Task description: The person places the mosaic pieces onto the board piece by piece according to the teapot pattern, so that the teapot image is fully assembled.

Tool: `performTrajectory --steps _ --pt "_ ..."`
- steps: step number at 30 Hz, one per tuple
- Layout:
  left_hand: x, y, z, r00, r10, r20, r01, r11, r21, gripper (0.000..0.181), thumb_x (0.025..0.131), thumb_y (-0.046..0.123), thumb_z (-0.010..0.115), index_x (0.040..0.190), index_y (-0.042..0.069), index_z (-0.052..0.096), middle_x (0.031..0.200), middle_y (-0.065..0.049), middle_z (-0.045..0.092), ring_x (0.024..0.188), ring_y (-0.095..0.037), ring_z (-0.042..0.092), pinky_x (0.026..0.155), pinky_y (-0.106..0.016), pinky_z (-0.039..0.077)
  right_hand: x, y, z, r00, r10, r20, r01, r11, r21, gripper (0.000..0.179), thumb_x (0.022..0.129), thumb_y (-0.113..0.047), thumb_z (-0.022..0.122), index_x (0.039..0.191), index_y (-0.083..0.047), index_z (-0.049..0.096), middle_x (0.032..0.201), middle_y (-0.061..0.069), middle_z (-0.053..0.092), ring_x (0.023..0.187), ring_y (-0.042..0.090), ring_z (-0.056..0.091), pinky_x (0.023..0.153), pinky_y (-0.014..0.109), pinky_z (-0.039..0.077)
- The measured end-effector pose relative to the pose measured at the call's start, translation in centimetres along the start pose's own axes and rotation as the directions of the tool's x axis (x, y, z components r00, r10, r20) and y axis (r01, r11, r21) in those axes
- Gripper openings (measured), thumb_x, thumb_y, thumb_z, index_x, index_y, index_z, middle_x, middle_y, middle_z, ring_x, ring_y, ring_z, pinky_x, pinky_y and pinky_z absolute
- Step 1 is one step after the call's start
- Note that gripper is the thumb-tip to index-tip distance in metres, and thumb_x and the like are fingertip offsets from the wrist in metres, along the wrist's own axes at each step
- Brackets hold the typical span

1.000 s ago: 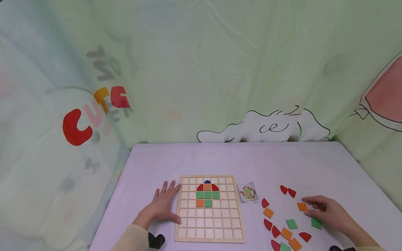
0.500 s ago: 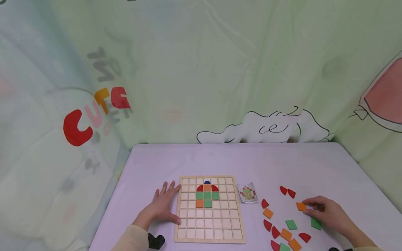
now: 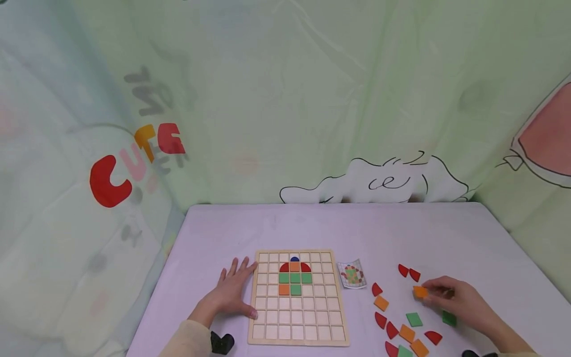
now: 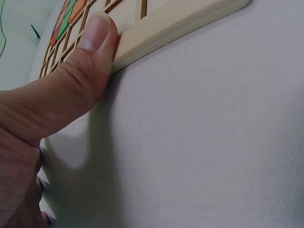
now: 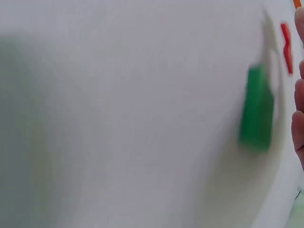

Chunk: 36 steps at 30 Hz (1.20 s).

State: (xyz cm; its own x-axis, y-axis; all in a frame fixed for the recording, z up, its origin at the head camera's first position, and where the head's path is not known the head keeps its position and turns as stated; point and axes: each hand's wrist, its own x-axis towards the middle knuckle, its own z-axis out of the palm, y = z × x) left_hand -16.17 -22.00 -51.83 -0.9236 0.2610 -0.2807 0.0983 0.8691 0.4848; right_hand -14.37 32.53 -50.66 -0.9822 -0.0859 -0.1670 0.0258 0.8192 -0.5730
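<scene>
My left hand [image 3: 229, 292] lies with its fingers spread along the left edge of a wooden grid board [image 3: 303, 335]. In the left wrist view the thumb [image 4: 92, 52] rests on the board's frame. Set in the grid are a blue half-circle [image 3: 294, 259], red quarter-circles [image 3: 305, 267], green squares [image 3: 295, 277] and orange squares [image 3: 284, 289]. Over the right part of the table, my right hand [image 3: 459, 300] pinches an orange square tile [image 3: 420, 292] between thumb and fingertips. Under that hand lies a green tile [image 3: 448, 318], blurred in the right wrist view.
A small pattern card [image 3: 352, 273] sits right of the board. Between it and my right hand are loose red quarter-circles [image 3: 380, 320], orange tiles [image 3: 407, 332] and green tiles [image 3: 414, 319]. A printed curtain [image 3: 290, 99] hangs behind the table's back edge.
My right hand has moved a little left with the orange tile, which has shifted away from its earlier spot. The left hand and the board stay in place.
</scene>
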Motion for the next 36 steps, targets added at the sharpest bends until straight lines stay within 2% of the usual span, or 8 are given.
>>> performTrajectory --steps 5,18,28,36 --pt "-0.1 0.1 -0.1 1.000 0.005 -0.002 -0.005 1.000 -0.001 0.129 0.056 0.046 0.099 0.161 0.014 0.031 0.171 -0.017 0.019 0.159 -0.045 0.003 0.125 -0.069 0.004 0.2 -2.4 0.3 0.997 -0.068 -0.028 0.068 0.998 -0.016 0.033 0.084 -0.016 0.082 0.113 -0.003 0.073 0.097 0.001 0.069 0.076 0.002 0.049 0.066 0.016 0.049" --pt "-0.1 0.1 -0.2 1.000 0.001 0.001 -0.001 1.000 -0.008 0.128 0.057 0.045 0.099 0.161 0.014 0.032 0.171 -0.016 0.019 0.159 -0.045 0.002 0.125 -0.069 0.004 1.6 -8.2 2.6 0.977 -0.215 0.002 0.214 0.976 0.049 0.027 0.083 -0.018 0.084 0.107 -0.010 0.075 0.097 -0.004 0.068 0.083 0.002 0.052 0.072 0.018 0.051" --pt "0.0 0.1 -0.1 1.000 -0.002 0.006 0.002 1.000 -0.008 0.127 0.057 0.045 0.099 0.161 0.014 0.032 0.171 -0.016 0.018 0.159 -0.044 0.002 0.125 -0.069 0.003 2.6 -11.4 4.6 0.966 -0.252 0.053 0.242 0.959 0.149 0.024 0.083 -0.017 0.085 0.104 -0.012 0.076 0.095 -0.003 0.067 0.084 0.010 0.055 0.069 0.019 0.051" --pt "-0.3 0.5 -0.3 1.000 -0.002 0.008 0.003 1.000 -0.014 0.127 0.058 0.044 0.099 0.161 0.014 0.032 0.171 -0.017 0.019 0.159 -0.045 0.002 0.125 -0.069 0.003 3.4 -13.1 6.2 0.926 -0.371 0.068 0.350 0.912 0.214 0.022 0.084 -0.018 0.084 0.103 -0.009 0.076 0.094 0.001 0.066 0.081 0.011 0.055 0.070 0.020 0.050"
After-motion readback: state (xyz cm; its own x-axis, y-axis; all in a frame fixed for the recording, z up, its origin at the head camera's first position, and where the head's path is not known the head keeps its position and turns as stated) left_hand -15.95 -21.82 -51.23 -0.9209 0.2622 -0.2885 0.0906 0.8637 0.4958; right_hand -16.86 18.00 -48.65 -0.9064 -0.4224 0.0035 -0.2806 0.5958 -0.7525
